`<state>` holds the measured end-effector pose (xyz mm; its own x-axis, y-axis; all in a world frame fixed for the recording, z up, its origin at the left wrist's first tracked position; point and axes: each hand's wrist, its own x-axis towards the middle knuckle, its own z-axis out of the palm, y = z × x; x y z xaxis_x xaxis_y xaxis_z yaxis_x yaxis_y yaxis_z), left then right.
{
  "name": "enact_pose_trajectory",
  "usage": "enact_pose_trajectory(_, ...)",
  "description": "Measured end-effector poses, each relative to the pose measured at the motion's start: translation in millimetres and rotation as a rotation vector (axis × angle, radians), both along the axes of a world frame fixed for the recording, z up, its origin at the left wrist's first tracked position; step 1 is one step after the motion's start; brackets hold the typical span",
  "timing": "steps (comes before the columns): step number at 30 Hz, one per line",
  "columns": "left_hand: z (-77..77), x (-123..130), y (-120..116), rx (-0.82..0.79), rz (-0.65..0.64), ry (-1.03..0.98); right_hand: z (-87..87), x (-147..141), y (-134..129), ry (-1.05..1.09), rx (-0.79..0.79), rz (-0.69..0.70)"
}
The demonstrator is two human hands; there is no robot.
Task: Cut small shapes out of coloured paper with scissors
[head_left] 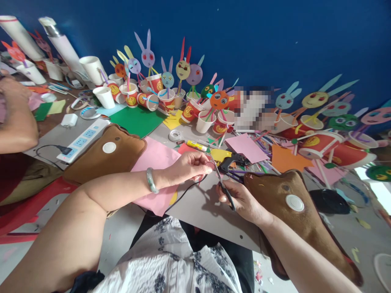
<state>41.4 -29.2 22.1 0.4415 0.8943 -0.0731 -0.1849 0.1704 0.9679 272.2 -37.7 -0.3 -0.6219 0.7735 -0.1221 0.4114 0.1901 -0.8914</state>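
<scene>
A blue wall (pixel 275 40) filled the background, and in front of it ran a grey table (pixel 201 211) crowded with craft materials. Two brown plush bags (pixel 91 158) lay on it, one under the left forearm's far side and the other beside the right forearm. A co-worker's arm (pixel 15 110) reached in at the left edge. Near the middle, a pink sheet (pixel 155 154) lay partly beneath the left forearm, with a green sheet (pixel 137 122) farther back and a white power strip (pixel 84 140) to its left. Along the wall stood many paper cups (pixel 206 122), several topped with coloured rabbit faces on straw-like stems. The left hand (pixel 195 165) hung over the table, its fingers narrowed to a pinch on a small red piece. The right hand (pixel 236 199) was curled around the handles of the scissors (pixel 220 179), which pointed up toward the left fingertips; how far the blades were parted could not be told. A yellow tube (pixel 196 145) lay just beyond the left hand. Smallest was the red piece (pixel 209 164) itself, at the left fingertips, close beside the blades; its exact shape was too small to tell.
</scene>
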Motion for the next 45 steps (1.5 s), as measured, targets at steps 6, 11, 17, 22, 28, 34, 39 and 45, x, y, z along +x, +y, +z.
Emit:
enact_pose_trajectory(6, 2.3, 0.3, -0.7, -0.009, 0.022, 0.010, 1.8, -0.4, -0.4, -0.003, 0.003, -0.004)
enact_pose_trajectory(11, 2.8, 0.1, -0.3, -0.026, 0.033, 0.003, 0.2, 0.4, -0.1, 0.014, -0.026, 0.004)
enact_pose_trajectory(17, 0.2, 0.4, 0.6, -0.005, 0.049, -0.009, -1.3, 1.0, 0.7, 0.015, -0.032, 0.002)
enact_pose_trajectory(22, -1.3, 0.7, 1.2, -0.002, 0.060, -0.020, -1.5, 1.6, 0.8, 0.011, -0.046, -0.001)
enact_pose_trajectory(28, -0.3, 0.9, 0.3, 0.006, 0.063, -0.022, -2.8, 2.0, 0.8, 0.000, -0.066, -0.010)
enact_pose_trajectory(34, 2.9, -0.2, -1.1, 0.042, 0.042, 0.037, -2.8, 1.3, 0.3, 0.050, -0.069, 0.031)
enact_pose_trajectory(39, 2.8, -1.2, -1.5, 0.060, 0.029, 0.044, -1.8, 0.5, -0.1, 0.058, -0.085, 0.040)
enact_pose_trajectory(45, 3.6, -2.3, -1.4, 0.069, 0.016, 0.053, -0.9, 0.9, 0.4, 0.027, -0.078, 0.034)
